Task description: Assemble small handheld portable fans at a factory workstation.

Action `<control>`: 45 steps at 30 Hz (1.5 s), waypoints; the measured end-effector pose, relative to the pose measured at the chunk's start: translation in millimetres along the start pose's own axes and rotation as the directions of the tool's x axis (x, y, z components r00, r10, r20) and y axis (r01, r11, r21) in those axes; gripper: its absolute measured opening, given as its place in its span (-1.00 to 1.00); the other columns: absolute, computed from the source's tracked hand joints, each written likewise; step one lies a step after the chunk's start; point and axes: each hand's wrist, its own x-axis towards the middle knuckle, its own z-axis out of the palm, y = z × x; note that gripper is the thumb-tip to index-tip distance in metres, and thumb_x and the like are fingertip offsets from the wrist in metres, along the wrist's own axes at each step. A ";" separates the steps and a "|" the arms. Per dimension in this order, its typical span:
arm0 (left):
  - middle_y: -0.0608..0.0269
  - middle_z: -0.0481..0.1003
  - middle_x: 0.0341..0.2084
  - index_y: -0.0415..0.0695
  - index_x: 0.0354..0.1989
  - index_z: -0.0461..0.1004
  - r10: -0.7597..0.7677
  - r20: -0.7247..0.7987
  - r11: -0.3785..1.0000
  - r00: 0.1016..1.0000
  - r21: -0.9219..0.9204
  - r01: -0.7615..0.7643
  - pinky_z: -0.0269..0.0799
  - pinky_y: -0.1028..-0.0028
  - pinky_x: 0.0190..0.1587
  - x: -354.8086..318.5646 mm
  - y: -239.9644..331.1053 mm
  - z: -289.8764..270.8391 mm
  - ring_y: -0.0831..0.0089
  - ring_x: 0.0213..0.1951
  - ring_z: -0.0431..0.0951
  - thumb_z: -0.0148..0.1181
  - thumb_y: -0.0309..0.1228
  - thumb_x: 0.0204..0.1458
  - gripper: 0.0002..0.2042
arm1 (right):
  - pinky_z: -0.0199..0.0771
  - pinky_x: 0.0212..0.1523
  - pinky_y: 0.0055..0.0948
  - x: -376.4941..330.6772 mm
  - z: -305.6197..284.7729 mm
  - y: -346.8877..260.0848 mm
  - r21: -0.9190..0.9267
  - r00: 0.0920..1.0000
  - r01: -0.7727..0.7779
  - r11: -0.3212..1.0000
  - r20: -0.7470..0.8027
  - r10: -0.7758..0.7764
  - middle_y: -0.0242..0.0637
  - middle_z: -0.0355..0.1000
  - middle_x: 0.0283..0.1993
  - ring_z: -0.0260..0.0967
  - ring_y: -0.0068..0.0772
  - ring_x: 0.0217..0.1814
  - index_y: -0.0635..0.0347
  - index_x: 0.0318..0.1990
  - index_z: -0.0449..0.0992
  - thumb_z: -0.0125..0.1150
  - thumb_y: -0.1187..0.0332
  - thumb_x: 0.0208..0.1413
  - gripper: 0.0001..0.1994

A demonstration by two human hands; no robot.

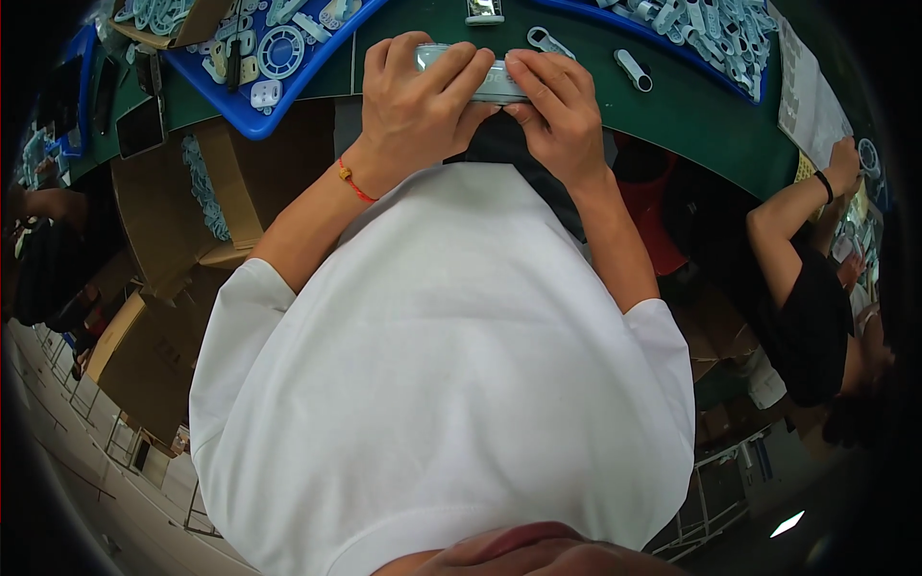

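Both hands hold a long, pale grey-blue plastic housing (pixel 499 86) with rounded ends, level above the near edge of the green table. My left hand (pixel 408 106), with a red bracelet at the wrist, is closed around its left part and covers much of it. At the right end, the thumb and fingers of my right hand (pixel 565 120) pinch the housing. Just beyond lie a slim pale part with a ring-shaped end (pixel 549 41) and, farther right, a white-and-grey oblong part (pixel 633 71). A small block with a shiny face (pixel 484 12) sits at the top edge.
A blue tray (pixel 257 127) of pale plastic parts stands at left, with an open cardboard box above it. Another blue tray (pixel 757 94) heaped with parts is at right. A phone (pixel 141 127) lies far left. A co-worker's arm (pixel 776 230) reaches in at right; cardboard boxes (pixel 154 360) stand below left.
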 end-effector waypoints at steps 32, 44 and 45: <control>0.25 0.55 -0.24 -0.07 -0.21 0.57 -0.063 0.285 0.958 0.956 -0.252 0.138 0.40 0.37 -0.19 40.1 -18.4 -23.2 0.22 -0.21 0.48 0.40 -0.18 -0.30 -0.58 | 0.33 0.02 -0.35 30.7 -31.9 -0.6 0.021 0.976 -0.050 0.999 0.212 0.044 -0.15 0.39 0.02 0.33 -0.16 0.01 0.19 0.08 0.39 0.39 0.49 -0.27 -0.39; 0.09 0.33 -0.02 -0.14 0.30 -0.18 -0.384 0.462 -0.234 0.800 -0.886 0.400 0.41 0.53 -0.26 17.8 18.3 -34.0 0.40 -0.06 0.39 0.20 -0.20 0.05 -0.23 | 0.44 -0.16 -0.41 36.0 -35.1 -53.9 0.794 0.767 -0.603 0.073 0.553 0.324 -0.18 0.31 -0.06 0.34 -0.44 -0.13 0.36 0.29 -0.03 0.11 -0.10 0.06 -0.16; 0.11 0.35 -0.05 -0.13 0.29 -0.17 -0.383 0.436 -0.257 0.815 -0.897 0.359 0.39 0.54 -0.34 18.1 17.8 -32.3 0.43 -0.10 0.39 0.22 -0.27 0.04 -0.25 | 0.42 -0.14 -0.42 37.0 -36.2 -55.4 0.786 0.767 -0.609 0.103 0.551 0.329 -0.18 0.31 -0.06 0.33 -0.45 -0.13 0.37 0.29 -0.03 0.10 -0.09 0.07 -0.17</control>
